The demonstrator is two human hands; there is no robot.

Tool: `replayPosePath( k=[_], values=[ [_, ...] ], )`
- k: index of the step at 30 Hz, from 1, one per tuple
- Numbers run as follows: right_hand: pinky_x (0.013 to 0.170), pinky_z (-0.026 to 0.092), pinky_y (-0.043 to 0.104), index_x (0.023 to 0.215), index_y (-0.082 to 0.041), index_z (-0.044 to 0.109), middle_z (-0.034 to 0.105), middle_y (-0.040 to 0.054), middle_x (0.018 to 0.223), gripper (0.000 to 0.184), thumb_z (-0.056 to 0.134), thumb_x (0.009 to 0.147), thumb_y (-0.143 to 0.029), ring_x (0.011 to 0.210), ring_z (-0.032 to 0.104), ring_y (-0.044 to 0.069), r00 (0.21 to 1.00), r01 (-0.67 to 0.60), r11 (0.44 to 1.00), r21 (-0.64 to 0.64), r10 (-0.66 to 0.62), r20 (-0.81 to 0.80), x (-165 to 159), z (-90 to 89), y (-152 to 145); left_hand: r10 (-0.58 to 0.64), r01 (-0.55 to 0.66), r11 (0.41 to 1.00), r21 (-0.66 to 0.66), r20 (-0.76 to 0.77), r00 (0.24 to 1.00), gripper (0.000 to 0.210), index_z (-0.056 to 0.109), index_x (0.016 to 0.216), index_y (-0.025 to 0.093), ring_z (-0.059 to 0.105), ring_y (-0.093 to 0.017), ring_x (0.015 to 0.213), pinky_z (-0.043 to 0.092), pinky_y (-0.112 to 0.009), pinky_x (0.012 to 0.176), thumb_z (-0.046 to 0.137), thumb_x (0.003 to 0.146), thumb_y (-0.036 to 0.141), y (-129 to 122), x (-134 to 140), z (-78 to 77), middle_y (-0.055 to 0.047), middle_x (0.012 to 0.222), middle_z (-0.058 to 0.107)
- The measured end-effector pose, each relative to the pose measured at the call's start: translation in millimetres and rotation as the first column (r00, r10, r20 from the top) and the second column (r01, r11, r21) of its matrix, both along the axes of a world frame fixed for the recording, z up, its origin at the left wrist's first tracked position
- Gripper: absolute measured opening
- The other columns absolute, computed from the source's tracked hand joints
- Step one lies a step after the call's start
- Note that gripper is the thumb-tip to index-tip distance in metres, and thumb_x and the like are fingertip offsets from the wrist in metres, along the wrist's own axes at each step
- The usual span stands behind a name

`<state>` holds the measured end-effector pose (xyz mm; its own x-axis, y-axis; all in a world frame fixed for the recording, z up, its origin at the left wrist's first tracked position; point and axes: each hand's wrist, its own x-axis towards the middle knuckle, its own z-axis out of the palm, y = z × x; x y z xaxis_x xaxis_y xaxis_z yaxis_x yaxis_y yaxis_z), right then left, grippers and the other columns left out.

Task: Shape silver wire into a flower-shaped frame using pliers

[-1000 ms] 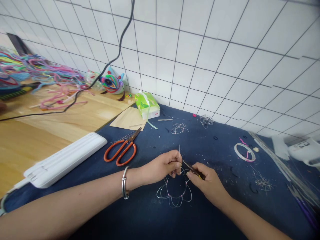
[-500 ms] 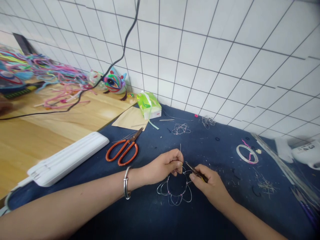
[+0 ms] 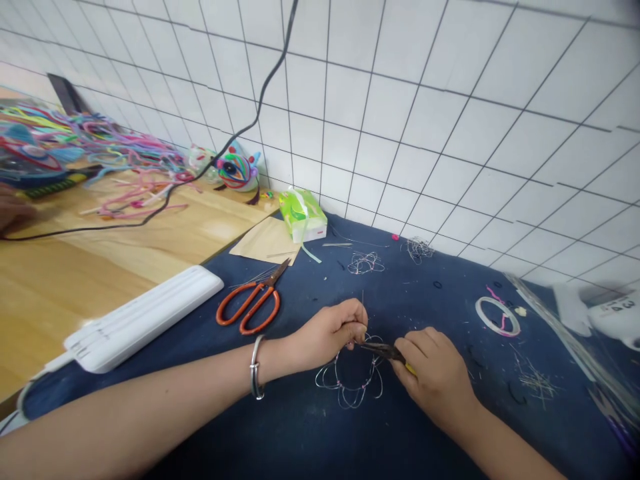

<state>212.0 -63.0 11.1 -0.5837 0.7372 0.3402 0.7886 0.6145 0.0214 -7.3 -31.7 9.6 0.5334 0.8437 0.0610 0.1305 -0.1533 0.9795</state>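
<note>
My left hand [image 3: 334, 332], with a silver bangle at the wrist, pinches the upper part of a flower-shaped wire ring [image 3: 352, 400]. The ring is thin silver wire with looped petals and small pink ties at the joints. A straight wire end sticks up above my fingertips. Around a pair of pliers [image 3: 384, 351] with dark jaws and a bit of yellow on the handles, my right hand [image 3: 431, 373] is closed. The plier tips reach the wire at my left fingertips; whether they grip it is hidden.
Orange-handled scissors [image 3: 250, 308] and a white power strip [image 3: 147, 317] lie to the left. Behind are a tissue pack [image 3: 304, 215], another wire flower [image 3: 366, 263] and tangled wire [image 3: 419, 249]. A tape roll [image 3: 498, 317] and wire scraps [image 3: 537, 381] lie right. A person's hand [image 3: 14, 212] shows far left.
The pliers have swung left and levelled, bringing their tips to my left fingertips. My right hand has turned more knuckles-up. The view has shifted slightly.
</note>
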Motion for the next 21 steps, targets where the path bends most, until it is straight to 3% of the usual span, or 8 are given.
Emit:
replayPosePath(
  k=[13,21],
  values=[
    [0.063,0.029,0.032,0.082,-0.018,0.061,0.053,0.0039,0.069,0.014,0.048,0.084,-0.024,0.067,0.042,0.017,0.992,-0.02,0.995,0.094,0.008,0.129,0.8,0.8,-1.2,-0.001,0.003,1.0,0.024,-0.047,0.999,0.008,0.048,0.081,0.016,0.052,-0.01,0.062,0.044,-0.023,0.059,0.041,0.085,0.019,-0.1,-0.5,0.1,0.001,0.072,0.055],
    [0.062,0.03,0.031,0.083,-0.017,0.061,0.051,0.0036,0.067,0.013,0.049,0.083,-0.023,0.066,0.042,0.017,0.993,-0.044,0.993,0.111,0.031,0.115,-2.8,5.9,-3.4,0.063,-0.04,0.99,0.134,-0.173,0.983,0.009,0.049,0.081,0.018,0.053,-0.009,0.058,0.042,-0.021,0.056,0.04,0.084,0.016,-2.9,0.1,3.3,0.002,0.069,0.057]
  ],
)
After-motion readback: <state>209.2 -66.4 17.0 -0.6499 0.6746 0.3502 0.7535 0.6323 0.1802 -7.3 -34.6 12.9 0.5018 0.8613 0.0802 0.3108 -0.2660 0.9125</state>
